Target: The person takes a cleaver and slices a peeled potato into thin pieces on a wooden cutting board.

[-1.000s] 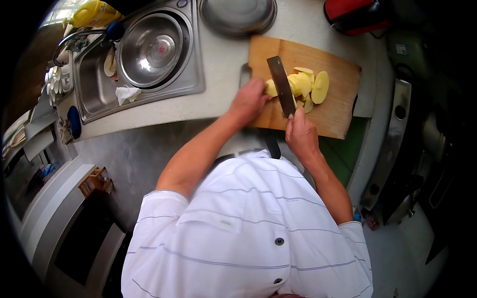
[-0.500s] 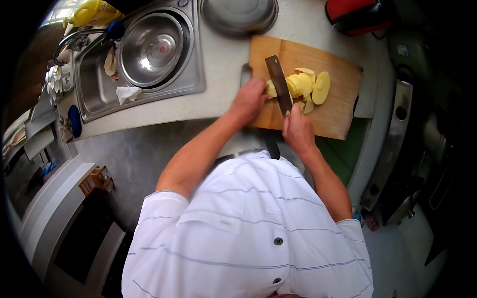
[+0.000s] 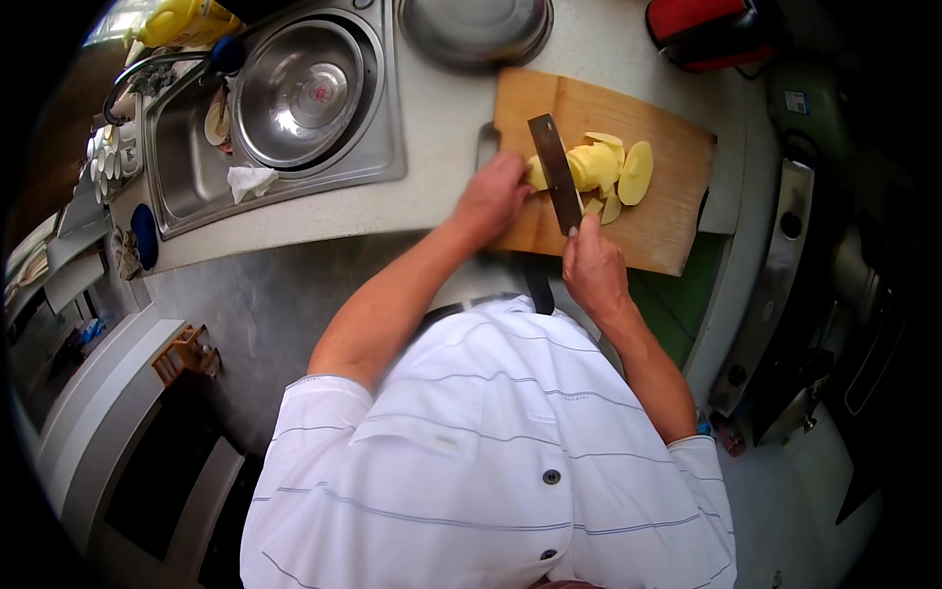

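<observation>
My right hand (image 3: 595, 265) is closed around the handle end of a cleaver (image 3: 555, 172), whose dark blade crosses a peeled potato. On the blade's left side, my left hand (image 3: 494, 196) grips the uncut end of the potato (image 3: 535, 174), with its fingertips curled against it. To the right of the blade, several yellow potato slices (image 3: 593, 167) lean together in a row. One large oval slice (image 3: 636, 174) lies apart at the right. All of this rests on a wooden cutting board (image 3: 667, 231). The cleaver's handle is mostly hidden in my right hand.
A steel sink (image 3: 182, 187) at the left holds a large metal basin (image 3: 285, 128), with a white cloth (image 3: 251, 183) at its front edge. Behind the board sits a metal lid or pan (image 3: 476, 34). A red and black appliance (image 3: 702, 34) stands at the back right.
The cleaver and my right hand have shifted slightly right and toward me. My left hand stays on the potato, almost unmoved.
</observation>
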### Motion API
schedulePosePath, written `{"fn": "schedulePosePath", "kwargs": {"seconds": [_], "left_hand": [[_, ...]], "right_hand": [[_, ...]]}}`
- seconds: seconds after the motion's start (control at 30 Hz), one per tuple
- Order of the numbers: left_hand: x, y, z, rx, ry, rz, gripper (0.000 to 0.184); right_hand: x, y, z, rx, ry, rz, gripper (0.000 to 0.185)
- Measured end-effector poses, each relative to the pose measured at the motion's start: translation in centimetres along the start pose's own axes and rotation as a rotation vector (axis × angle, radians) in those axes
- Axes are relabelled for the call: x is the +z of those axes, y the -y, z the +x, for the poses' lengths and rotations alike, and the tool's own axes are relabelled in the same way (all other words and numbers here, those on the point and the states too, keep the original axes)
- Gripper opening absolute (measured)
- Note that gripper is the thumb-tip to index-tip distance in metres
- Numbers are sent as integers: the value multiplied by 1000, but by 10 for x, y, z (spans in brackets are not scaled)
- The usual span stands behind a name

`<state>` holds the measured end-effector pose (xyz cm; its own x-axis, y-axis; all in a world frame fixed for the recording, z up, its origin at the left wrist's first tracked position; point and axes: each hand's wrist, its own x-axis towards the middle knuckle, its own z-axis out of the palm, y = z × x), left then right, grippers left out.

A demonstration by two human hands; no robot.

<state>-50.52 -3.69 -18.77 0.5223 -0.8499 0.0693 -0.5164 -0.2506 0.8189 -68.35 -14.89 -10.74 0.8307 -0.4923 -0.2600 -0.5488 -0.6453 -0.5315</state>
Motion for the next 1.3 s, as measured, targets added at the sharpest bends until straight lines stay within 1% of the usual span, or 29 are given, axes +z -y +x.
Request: {"fn": "schedulePosePath", "kwargs": {"seconds": [0.03,0.1,0.23,0.33,0.4,0.43,0.63,0.93,1.0,1.13,1.23,1.3], "left_hand": [[-1,-1,1,-8,4,9,31],[0,-2,-1,-20,16,17,30],[0,-1,0,-18,6,15,30],[0,-1,2,-16,2,15,29],[-1,-2,-1,-21,4,18,29],[-1,-2,-1,-21,5,28,29],[-2,1,-2,-16,1,-2,28],[0,5,-1,-4,-16,-4,26],[2,3,-3,-4,-10,-2,26],[0,4,-1,-12,-21,-1,25],[2,4,1,-7,-28,-7,26],[1,5,-4,-22,-26,-7,26]], "right_hand": [[2,-1,4,0,-1,0,14],[9,-5,10,-73,-47,25,14],[21,-10,15,-41,-36,51,15],[17,-8,14,-48,-46,7,15],[8,-1,7,34,-25,23,15],[4,0,5,35,-26,21,15],[-3,2,0,-17,-40,8,14],[3,4,2,6,1,-28,14],[7,-1,5,-63,-29,7,14],[20,-5,12,-19,11,8,14],[16,-7,13,-51,-31,-4,14],[9,-3,4,31,-4,-8,14]]}}
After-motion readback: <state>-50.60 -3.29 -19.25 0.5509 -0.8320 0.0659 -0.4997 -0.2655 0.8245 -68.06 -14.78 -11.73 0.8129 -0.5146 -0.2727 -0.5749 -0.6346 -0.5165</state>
